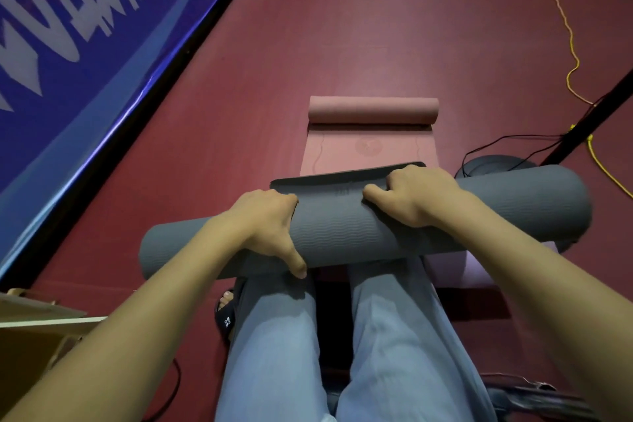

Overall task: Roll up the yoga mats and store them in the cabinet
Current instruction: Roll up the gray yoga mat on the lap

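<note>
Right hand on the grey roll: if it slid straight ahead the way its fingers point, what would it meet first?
Probably the grey mat's loose end flap just beyond the right hand, then the pink mat; depth is uncertain.

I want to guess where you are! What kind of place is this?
Probably a gym or sports hall. The dark red sports floor runs wide, a big blue banner stands along one side, and both hands grip a grey yoga mat being rolled, with a pink mat half rolled beyond it.
</note>
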A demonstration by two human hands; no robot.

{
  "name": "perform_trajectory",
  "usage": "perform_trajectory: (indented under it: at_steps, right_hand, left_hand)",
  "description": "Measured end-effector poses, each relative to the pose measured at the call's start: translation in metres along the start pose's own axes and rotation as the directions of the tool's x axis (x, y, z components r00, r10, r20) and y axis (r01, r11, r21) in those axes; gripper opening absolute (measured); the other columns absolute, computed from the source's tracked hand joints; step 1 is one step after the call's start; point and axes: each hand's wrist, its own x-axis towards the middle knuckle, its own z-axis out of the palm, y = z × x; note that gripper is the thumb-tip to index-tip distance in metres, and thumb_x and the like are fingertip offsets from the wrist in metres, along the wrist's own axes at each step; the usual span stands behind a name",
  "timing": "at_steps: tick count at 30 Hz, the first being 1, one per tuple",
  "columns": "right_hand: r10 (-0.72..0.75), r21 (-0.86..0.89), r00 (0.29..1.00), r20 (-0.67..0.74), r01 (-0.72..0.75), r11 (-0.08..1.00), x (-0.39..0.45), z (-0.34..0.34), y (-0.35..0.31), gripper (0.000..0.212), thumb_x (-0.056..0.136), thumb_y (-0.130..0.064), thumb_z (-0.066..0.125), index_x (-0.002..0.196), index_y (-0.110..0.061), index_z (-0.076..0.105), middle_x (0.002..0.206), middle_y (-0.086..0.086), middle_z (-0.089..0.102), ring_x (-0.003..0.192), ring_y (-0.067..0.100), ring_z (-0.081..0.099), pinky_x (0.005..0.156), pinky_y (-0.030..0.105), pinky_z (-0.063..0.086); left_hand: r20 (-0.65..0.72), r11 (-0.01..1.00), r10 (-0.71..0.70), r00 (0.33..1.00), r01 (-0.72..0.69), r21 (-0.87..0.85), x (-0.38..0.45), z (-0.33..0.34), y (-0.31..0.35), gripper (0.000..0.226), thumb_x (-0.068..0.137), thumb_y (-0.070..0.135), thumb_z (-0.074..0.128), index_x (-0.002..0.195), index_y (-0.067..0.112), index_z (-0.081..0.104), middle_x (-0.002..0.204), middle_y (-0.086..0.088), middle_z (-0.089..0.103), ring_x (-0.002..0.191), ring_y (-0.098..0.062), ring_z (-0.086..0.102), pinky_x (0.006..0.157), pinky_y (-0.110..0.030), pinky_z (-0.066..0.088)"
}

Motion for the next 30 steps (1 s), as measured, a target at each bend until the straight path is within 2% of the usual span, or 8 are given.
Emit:
perform_trajectory:
  at_steps: [3,6,8,13,21,24,27,30]
  right_hand:
    - [0.033,-0.001,0.997,0.066,-0.033,0.999,-0.003,-0.009,-0.001,0.062,0.095,-0.065,0.028,0.079,-0.013,0.057,0.093,0.013,0.058,0.085,0.032,0.051,0.074,0.038,0.037]
    - [0.05,0.014,0.99,0.131,-0.052,0.999,-0.008,-0.016,-0.002,0.064,0.095,-0.065,0.028,0.096,-0.012,0.063,0.115,0.019,0.065,0.092,0.032,0.051,0.078,0.038,0.037]
    - [0.049,0.004,0.987,0.151,-0.05,0.999,-0.017,-0.015,-0.002,0.066,0.095,-0.066,0.026,0.101,-0.012,0.064,0.119,0.018,0.064,0.095,0.032,0.053,0.078,0.038,0.038]
    - [0.051,-0.012,0.969,0.24,-0.05,0.999,-0.037,-0.007,0.001,0.063,0.095,-0.066,0.02,0.078,-0.016,0.055,0.093,0.009,0.055,0.086,0.031,0.053,0.075,0.039,0.038]
    - [0.016,0.012,0.937,0.35,-0.021,1.0,-0.051,0.0,0.002,0.059,0.097,-0.062,0.02,0.07,-0.018,0.047,0.085,0.008,0.051,0.084,0.031,0.05,0.074,0.04,0.037]
    - [0.052,0.018,0.967,0.25,-0.059,0.998,-0.052,0.004,0.001,0.06,0.095,-0.063,0.023,0.068,-0.016,0.05,0.074,0.004,0.05,0.073,0.028,0.049,0.067,0.039,0.037]
    - [0.084,0.066,0.996,-0.042,-0.081,0.994,-0.047,0.005,-0.002,0.05,0.093,-0.057,0.033,0.07,-0.016,0.049,0.077,0.003,0.049,0.069,0.025,0.046,0.062,0.036,0.034]
    - [0.061,0.088,0.96,-0.271,-0.039,0.995,-0.041,0.002,-0.004,0.043,0.095,-0.05,0.04,0.069,-0.016,0.044,0.073,-0.001,0.043,0.072,0.027,0.043,0.063,0.036,0.028]
  left_hand:
    - [0.012,1.0,0.031,0.999,-0.031,-0.004,-0.002,-0.009,0.004,0.09,0.029,0.084,0.078,0.094,0.026,0.056,0.087,0.008,0.064,0.076,-0.017,0.061,0.074,-0.041,0.056]
    - [0.027,0.999,0.047,0.999,-0.047,0.008,-0.007,-0.014,0.011,0.09,0.028,0.084,0.079,0.092,0.025,0.059,0.087,0.007,0.065,0.076,-0.018,0.062,0.073,-0.041,0.057]
    - [0.05,0.998,0.06,0.997,-0.061,0.033,-0.014,-0.012,0.015,0.09,0.027,0.085,0.079,0.091,0.024,0.06,0.085,0.007,0.066,0.074,-0.018,0.063,0.072,-0.041,0.058]
    - [0.107,0.996,0.079,0.991,-0.084,0.043,-0.035,-0.007,0.028,0.086,0.03,0.085,0.079,0.091,0.025,0.063,0.082,0.009,0.068,0.073,-0.018,0.064,0.074,-0.039,0.058]
    - [0.182,0.994,0.11,0.977,-0.109,-0.014,-0.047,0.003,0.032,0.083,0.031,0.084,0.081,0.086,0.025,0.063,0.08,0.011,0.068,0.073,-0.015,0.065,0.074,-0.036,0.058]
    - [0.177,0.995,0.1,0.979,-0.093,-0.047,-0.041,0.003,0.03,0.084,0.029,0.084,0.08,0.085,0.025,0.064,0.079,0.011,0.069,0.073,-0.015,0.065,0.074,-0.037,0.058]
    - [0.23,0.987,0.097,0.968,-0.063,-0.15,-0.03,-0.002,0.024,0.08,0.031,0.077,0.087,0.088,0.026,0.066,0.085,0.013,0.07,0.078,-0.011,0.067,0.075,-0.035,0.059]
    - [0.325,0.97,0.118,0.938,-0.038,-0.242,-0.018,-0.01,0.017,0.072,0.036,0.066,0.094,0.094,0.029,0.07,0.09,0.018,0.073,0.082,-0.003,0.07,0.079,-0.03,0.06]
